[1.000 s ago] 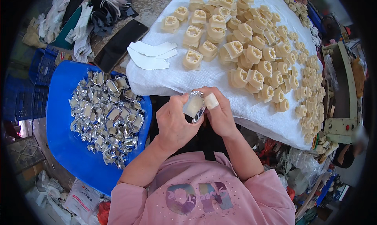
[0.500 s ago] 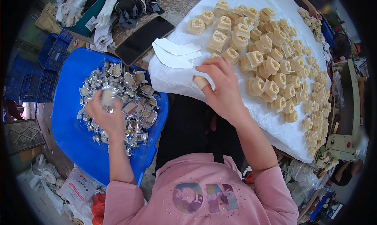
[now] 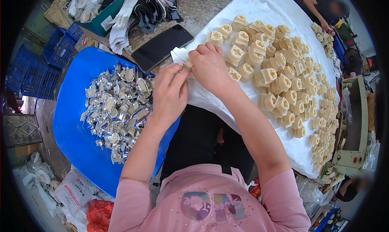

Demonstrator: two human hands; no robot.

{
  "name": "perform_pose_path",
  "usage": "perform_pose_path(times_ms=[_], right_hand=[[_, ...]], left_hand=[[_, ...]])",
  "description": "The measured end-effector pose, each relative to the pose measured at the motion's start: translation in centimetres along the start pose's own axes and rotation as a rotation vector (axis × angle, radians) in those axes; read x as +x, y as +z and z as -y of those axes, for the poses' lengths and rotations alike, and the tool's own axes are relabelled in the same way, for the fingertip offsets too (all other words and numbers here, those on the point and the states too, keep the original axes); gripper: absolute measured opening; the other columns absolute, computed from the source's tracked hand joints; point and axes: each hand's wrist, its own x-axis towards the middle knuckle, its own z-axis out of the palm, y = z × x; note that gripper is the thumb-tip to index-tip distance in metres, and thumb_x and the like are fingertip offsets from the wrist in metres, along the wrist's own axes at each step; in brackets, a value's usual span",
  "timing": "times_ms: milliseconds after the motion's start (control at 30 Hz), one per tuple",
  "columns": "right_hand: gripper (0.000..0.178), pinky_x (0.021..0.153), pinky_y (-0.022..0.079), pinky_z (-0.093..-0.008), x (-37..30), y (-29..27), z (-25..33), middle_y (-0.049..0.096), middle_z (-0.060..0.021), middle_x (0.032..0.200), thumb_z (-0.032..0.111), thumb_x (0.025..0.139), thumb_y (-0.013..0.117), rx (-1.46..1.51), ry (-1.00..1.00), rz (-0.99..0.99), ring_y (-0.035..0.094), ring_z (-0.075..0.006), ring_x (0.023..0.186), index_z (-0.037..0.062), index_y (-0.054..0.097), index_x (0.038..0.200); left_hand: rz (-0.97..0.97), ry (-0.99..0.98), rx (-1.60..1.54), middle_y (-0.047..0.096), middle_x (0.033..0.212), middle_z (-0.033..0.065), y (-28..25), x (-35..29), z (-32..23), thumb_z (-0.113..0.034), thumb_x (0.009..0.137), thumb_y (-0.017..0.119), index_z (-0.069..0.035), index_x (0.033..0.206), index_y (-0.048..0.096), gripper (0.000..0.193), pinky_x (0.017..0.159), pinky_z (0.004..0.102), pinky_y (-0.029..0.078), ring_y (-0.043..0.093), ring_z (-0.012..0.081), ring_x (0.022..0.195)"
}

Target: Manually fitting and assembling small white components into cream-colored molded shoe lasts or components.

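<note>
My right hand (image 3: 210,68) grips a small cream-coloured moulded piece (image 3: 188,65) at the near edge of the white cloth (image 3: 263,13). My left hand (image 3: 169,92) meets it from the left, fingertips touching the same piece and a white paper sheet (image 3: 178,54) beneath. Several more cream pieces (image 3: 279,76) lie spread over the cloth to the right. A blue tray (image 3: 73,135) on my left holds a heap of silver foil-wrapped pieces (image 3: 117,106). What the left palm holds is hidden.
A black phone (image 3: 161,46) lies on the table behind the tray. Gloves and cloth bundles (image 3: 133,13) are piled at the back left, blue crates (image 3: 28,70) stand at far left. Another person (image 3: 328,9) works at the far end. A machine (image 3: 356,126) stands on the right.
My left hand left the foil heap in the blue tray and came right to meet my right hand. The right hand stays at the cloth's edge with the cream piece.
</note>
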Motion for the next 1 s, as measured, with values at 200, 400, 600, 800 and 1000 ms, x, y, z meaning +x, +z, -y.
perform_pose_path(times_ms=[200,400,600,800,1000], right_hand=[[0.01,0.089,0.036,-0.0427,0.4,0.7,0.1,0.059,-0.0118,0.09,0.011,0.074,0.061,-0.132,-0.072,0.025,0.054,-0.0272,0.097,0.0048,0.066,0.08],[0.009,0.088,0.038,-0.0415,0.3,-2.4,-1.4,0.059,-0.0096,0.088,0.007,0.076,0.059,0.038,0.093,-0.216,0.056,-0.0244,0.094,0.0044,0.062,0.084],[0.004,0.074,0.042,-0.0379,-2.1,-11.2,-1.8,0.058,-0.0108,0.081,0.002,0.076,0.057,0.43,0.353,-0.361,0.055,-0.0273,0.082,0.0038,0.057,0.08],[0.017,0.077,0.037,-0.0402,-7.5,-11.1,-0.9,0.056,-0.0074,0.092,-0.001,0.06,0.061,-0.115,0.08,-0.299,0.051,-0.0275,0.09,0.0054,0.054,0.074],[0.015,0.09,0.033,-0.0455,-9.8,-7.6,3.1,0.052,-0.0119,0.106,0.01,0.064,0.065,0.137,0.039,-0.141,0.047,-0.0323,0.105,0.0056,0.058,0.077]], left_hand=[[0.057,0.001,0.008,0.059,0.098,0.0113,1.6,-0.1,0.2,0.006,0.068,0.066,-0.002,0.091,0.062,0.025,0.082,0.0388,0.045,0.057,0.0297,0.095],[0.073,0.013,0.077,0.058,0.093,0.0099,1.9,0.1,0.4,0.002,0.069,0.068,-0.003,0.089,0.062,0.022,0.08,0.0381,0.043,0.055,0.0278,0.092],[0.057,-0.145,0.0,0.048,0.097,0.0123,1.3,1.4,-0.2,0.002,0.064,0.074,-0.004,0.084,0.059,0.025,0.08,0.0379,0.039,0.045,0.0296,0.093],[0.047,0.013,-0.032,0.052,0.09,0.0125,-0.3,1.7,-2.4,0.0,0.072,0.067,-0.003,0.088,0.062,0.016,0.076,0.0387,0.041,0.048,0.0301,0.087],[0.497,-0.591,-0.882,0.061,0.083,0.0101,-0.3,-1.6,-8.6,-0.031,0.099,0.041,0.001,0.11,0.058,0.038,0.062,0.033,0.046,0.059,0.0199,0.072]])
